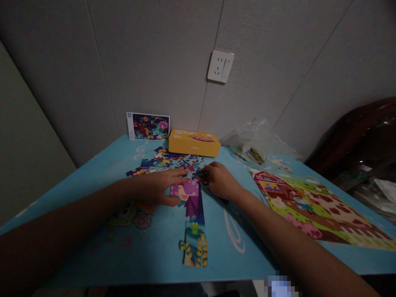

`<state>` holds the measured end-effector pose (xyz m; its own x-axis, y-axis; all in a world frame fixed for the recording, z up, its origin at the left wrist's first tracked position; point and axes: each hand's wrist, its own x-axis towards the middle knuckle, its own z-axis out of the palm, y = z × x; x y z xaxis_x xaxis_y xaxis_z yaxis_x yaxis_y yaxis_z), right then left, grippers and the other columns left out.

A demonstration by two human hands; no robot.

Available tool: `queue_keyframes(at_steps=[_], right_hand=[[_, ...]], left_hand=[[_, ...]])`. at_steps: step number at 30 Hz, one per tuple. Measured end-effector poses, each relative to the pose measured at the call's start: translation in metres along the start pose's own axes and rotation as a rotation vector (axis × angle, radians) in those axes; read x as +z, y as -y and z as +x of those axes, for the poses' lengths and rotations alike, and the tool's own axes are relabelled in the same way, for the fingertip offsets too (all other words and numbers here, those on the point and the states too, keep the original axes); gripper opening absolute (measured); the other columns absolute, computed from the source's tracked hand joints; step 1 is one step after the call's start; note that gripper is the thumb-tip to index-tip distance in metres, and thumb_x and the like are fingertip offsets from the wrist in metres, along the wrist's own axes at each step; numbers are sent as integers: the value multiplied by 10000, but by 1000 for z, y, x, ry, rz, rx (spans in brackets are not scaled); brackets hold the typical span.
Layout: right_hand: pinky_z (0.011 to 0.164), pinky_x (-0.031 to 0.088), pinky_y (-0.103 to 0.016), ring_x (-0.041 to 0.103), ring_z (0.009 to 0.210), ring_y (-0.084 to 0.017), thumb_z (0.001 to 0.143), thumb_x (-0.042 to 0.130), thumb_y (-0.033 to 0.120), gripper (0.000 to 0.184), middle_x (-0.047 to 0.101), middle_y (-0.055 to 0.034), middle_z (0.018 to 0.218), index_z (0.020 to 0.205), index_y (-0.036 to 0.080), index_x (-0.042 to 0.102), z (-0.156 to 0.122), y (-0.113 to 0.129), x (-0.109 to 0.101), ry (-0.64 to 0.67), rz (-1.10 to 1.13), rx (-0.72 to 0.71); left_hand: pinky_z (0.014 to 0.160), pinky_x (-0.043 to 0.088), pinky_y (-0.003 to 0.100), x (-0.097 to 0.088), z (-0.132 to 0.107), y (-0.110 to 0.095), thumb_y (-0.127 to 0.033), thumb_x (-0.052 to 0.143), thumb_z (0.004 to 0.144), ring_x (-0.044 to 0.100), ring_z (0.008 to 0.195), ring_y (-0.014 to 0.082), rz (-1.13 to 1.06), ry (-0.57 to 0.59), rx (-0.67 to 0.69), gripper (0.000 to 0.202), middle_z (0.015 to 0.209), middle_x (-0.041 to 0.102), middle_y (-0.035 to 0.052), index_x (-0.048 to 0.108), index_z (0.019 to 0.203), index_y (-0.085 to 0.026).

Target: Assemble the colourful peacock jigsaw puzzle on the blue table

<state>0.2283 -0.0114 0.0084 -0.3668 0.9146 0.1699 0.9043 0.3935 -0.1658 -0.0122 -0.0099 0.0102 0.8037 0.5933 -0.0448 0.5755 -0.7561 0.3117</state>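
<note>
A strip of joined jigsaw puzzle pieces point(194, 206) runs down the blue table, with a purple creature at its upper end and yellow-leaved plants at its lower end. My left hand point(159, 186) rests by the purple part, fingers spread, the tips touching its left side. On the strip's upper right, my right hand point(220, 179) has its fingers closed around a dark puzzle piece point(203, 177), which they partly hide. Loose puzzle pieces point(162, 159) lie in a heap beyond both hands.
A yellow box point(194, 143) stands behind the loose pieces, and a picture card point(149, 126) leans on the wall to its left. To the right lie a clear plastic bag point(261, 142) and a farm-scene puzzle point(312, 208). The wall carries a socket point(220, 66).
</note>
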Motion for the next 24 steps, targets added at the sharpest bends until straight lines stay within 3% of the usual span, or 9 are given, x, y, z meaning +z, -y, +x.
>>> queue_keyframes(at_steps=[19,24], right_hand=[[891,398,-281,570,1005,-207,786,468,100,389,596,-129,1075,1135,139,637,-3,8,-1,53,55,-93],[903,392,-283,564,1025,-210,802,472,111,392,592,-135,1089,1163,134,624,-2,7,-2,78,61,-89]], left_hand=[[1147,223,400,3,-3,-1,-420,553,842,220,1399,281,13,-44,67,666,1534,211,90,332,1436,-215],[1146,229,400,4,-3,-5,-375,568,832,228,1395,290,48,-54,60,657,1524,232,117,358,1421,-172]])
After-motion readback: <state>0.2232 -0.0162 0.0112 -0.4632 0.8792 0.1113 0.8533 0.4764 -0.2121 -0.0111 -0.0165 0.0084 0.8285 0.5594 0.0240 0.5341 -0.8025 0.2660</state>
